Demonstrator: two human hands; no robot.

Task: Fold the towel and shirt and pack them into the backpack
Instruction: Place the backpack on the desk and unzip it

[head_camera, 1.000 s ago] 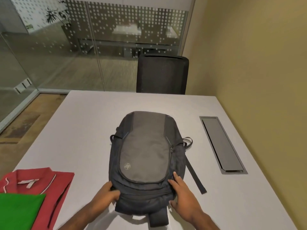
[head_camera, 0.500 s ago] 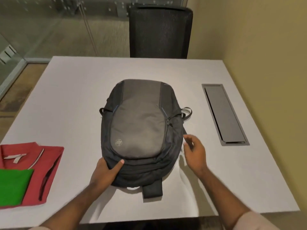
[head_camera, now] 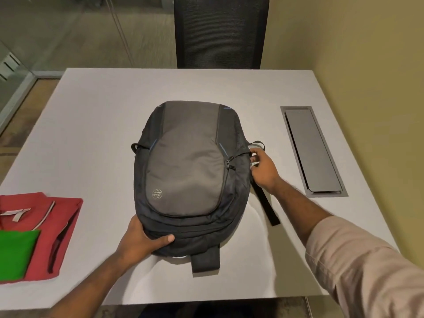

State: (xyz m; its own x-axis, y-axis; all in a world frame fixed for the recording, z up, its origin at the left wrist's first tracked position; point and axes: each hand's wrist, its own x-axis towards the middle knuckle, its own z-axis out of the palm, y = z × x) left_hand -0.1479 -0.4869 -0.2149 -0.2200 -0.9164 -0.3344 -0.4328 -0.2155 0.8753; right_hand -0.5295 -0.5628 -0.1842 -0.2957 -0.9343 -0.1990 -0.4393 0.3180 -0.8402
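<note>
Grey desk point(head_camera: 96, 125): backpack point(head_camera: 185, 171) lies flat, closed.
Left hand point(head_camera: 142, 239) grips its near end; right hand point(head_camera: 263, 171) pinches something at its side, item unclear.

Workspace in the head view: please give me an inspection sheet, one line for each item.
Surface: white table, with a grey cable hatch shut at the right.
Job's things: grey backpack lies flat, zipped; folded red shirt with folded green towel on it, at the left edge.
Clutter: nothing seen.
Hands: left hand grips the backpack's near end; right hand pinches something at its right side, maybe a zipper pull.
Cables: nothing seen.
Surroundings: black chair, glass partition, yellow wall.
</note>
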